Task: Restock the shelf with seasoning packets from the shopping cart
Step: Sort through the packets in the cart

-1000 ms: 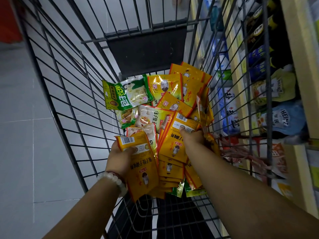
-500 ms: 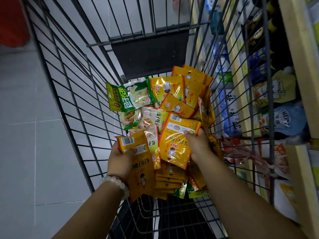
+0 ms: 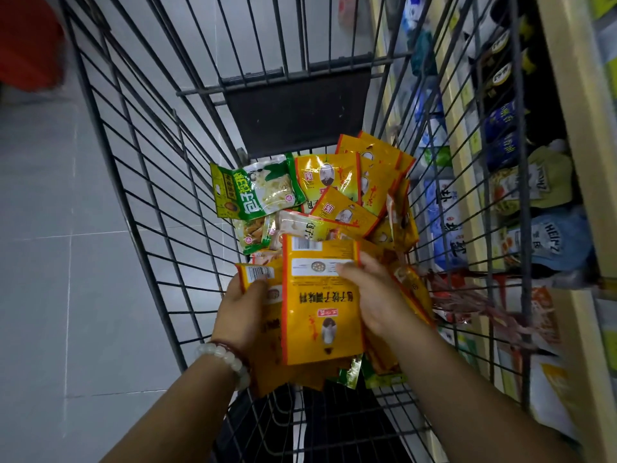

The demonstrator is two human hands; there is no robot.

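A wire shopping cart [image 3: 140, 182] holds a heap of yellow and green seasoning packets [image 3: 337, 182]. My left hand [image 3: 240, 312] grips a yellow packet [image 3: 257, 274] at its barcode end, thumb on top. My right hand [image 3: 374, 295] holds another yellow packet [image 3: 320, 305] lifted above the heap, its back side with the barcode facing me, close beside the one in my left hand. A large green packet [image 3: 253, 188] lies at the far left of the heap. More yellow packets lie under my hands, partly hidden.
The store shelf [image 3: 567, 128] runs along the right of the cart, stocked with pouches, blue Heinz packs [image 3: 554, 242] and salt bags [image 3: 447, 208]. Grey tiled floor [image 3: 50, 262] lies to the left. A red object [image 3: 30, 45] sits at the top left.
My right hand has lifted a yellow packet off the heap and brought it left and towards me, next to the packet in my left hand. The left hand has barely moved.
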